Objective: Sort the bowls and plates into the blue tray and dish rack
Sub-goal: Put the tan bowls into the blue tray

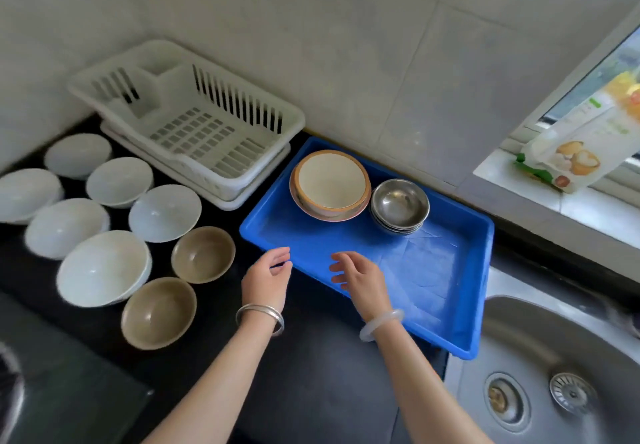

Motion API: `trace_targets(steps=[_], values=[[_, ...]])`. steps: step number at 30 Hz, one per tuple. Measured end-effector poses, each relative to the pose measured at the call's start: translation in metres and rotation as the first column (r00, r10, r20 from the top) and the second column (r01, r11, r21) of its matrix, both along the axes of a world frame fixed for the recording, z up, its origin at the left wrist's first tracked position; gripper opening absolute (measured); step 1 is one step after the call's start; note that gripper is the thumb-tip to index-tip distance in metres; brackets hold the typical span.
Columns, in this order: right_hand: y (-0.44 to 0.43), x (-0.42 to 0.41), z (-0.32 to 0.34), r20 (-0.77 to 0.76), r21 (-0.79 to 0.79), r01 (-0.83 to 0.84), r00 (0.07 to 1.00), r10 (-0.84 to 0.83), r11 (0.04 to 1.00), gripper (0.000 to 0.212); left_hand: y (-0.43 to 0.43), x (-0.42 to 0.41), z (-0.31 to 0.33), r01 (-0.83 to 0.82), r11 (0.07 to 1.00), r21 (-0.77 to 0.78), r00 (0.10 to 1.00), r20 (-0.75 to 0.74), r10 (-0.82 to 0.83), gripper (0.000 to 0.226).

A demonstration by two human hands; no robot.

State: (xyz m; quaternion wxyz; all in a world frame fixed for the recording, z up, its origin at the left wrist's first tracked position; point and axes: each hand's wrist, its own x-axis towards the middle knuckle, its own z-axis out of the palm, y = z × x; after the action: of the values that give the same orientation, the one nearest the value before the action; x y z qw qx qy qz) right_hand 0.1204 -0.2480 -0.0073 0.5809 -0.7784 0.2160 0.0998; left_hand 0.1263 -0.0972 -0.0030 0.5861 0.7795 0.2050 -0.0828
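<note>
Left hand (265, 282) and right hand (362, 279) hover at the blue tray (433, 270) near rim, fingers (341, 256) loosely spread (gripping nothing); cream bowl (330, 180) and stacked steel bowls (398, 204) inside.

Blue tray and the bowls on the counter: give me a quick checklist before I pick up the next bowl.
1. Left hand free: ok, open, holds nothing.
2. Right hand free: ok, open above the blue tray.
3. Room in the tray: ok, near half bare; cream bowl and steel bowls sit at the back.
4. Room in the rack: ok, nothing in it.
5. Brown bowls within reach: ok, upright, just left of the left hand.
6. Tray steady: cannot tell; its near right corner lies at the edge of the sink.
</note>
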Motion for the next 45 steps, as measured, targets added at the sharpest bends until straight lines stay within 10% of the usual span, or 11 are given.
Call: trace_targets(steps=[8, 14, 27, 45], values=[[0.115, 0.006, -0.038, -0.177, -0.016, -0.367, 0.916, 0.359, 0.930, 0.031, 0.107, -0.063, -0.024, -0.282, 0.929, 0.240, 0.958, 0.012, 0.287, 0.025], [0.165, 0.043, -0.053, -0.268, -0.049, -0.326, 0.915, 0.303, 0.944, 0.043, 0.154, -0.083, -0.043, -0.434, 0.796, 0.422, 0.893, 0.083, 0.442, 0.041], [0.170, 0.054, -0.036, -0.193, -0.002, -0.154, 0.970, 0.151, 0.988, 0.026, 0.179, -0.084, -0.066, -0.614, 0.789, -0.019, 0.785, -0.125, 0.607, 0.042], [0.211, 0.003, -0.009, -0.243, -0.219, -0.500, 0.860, 0.450, 0.838, 0.018, 0.189, -0.076, -0.072, -0.715, 0.601, -0.357, 0.693, -0.252, 0.675, 0.032]])
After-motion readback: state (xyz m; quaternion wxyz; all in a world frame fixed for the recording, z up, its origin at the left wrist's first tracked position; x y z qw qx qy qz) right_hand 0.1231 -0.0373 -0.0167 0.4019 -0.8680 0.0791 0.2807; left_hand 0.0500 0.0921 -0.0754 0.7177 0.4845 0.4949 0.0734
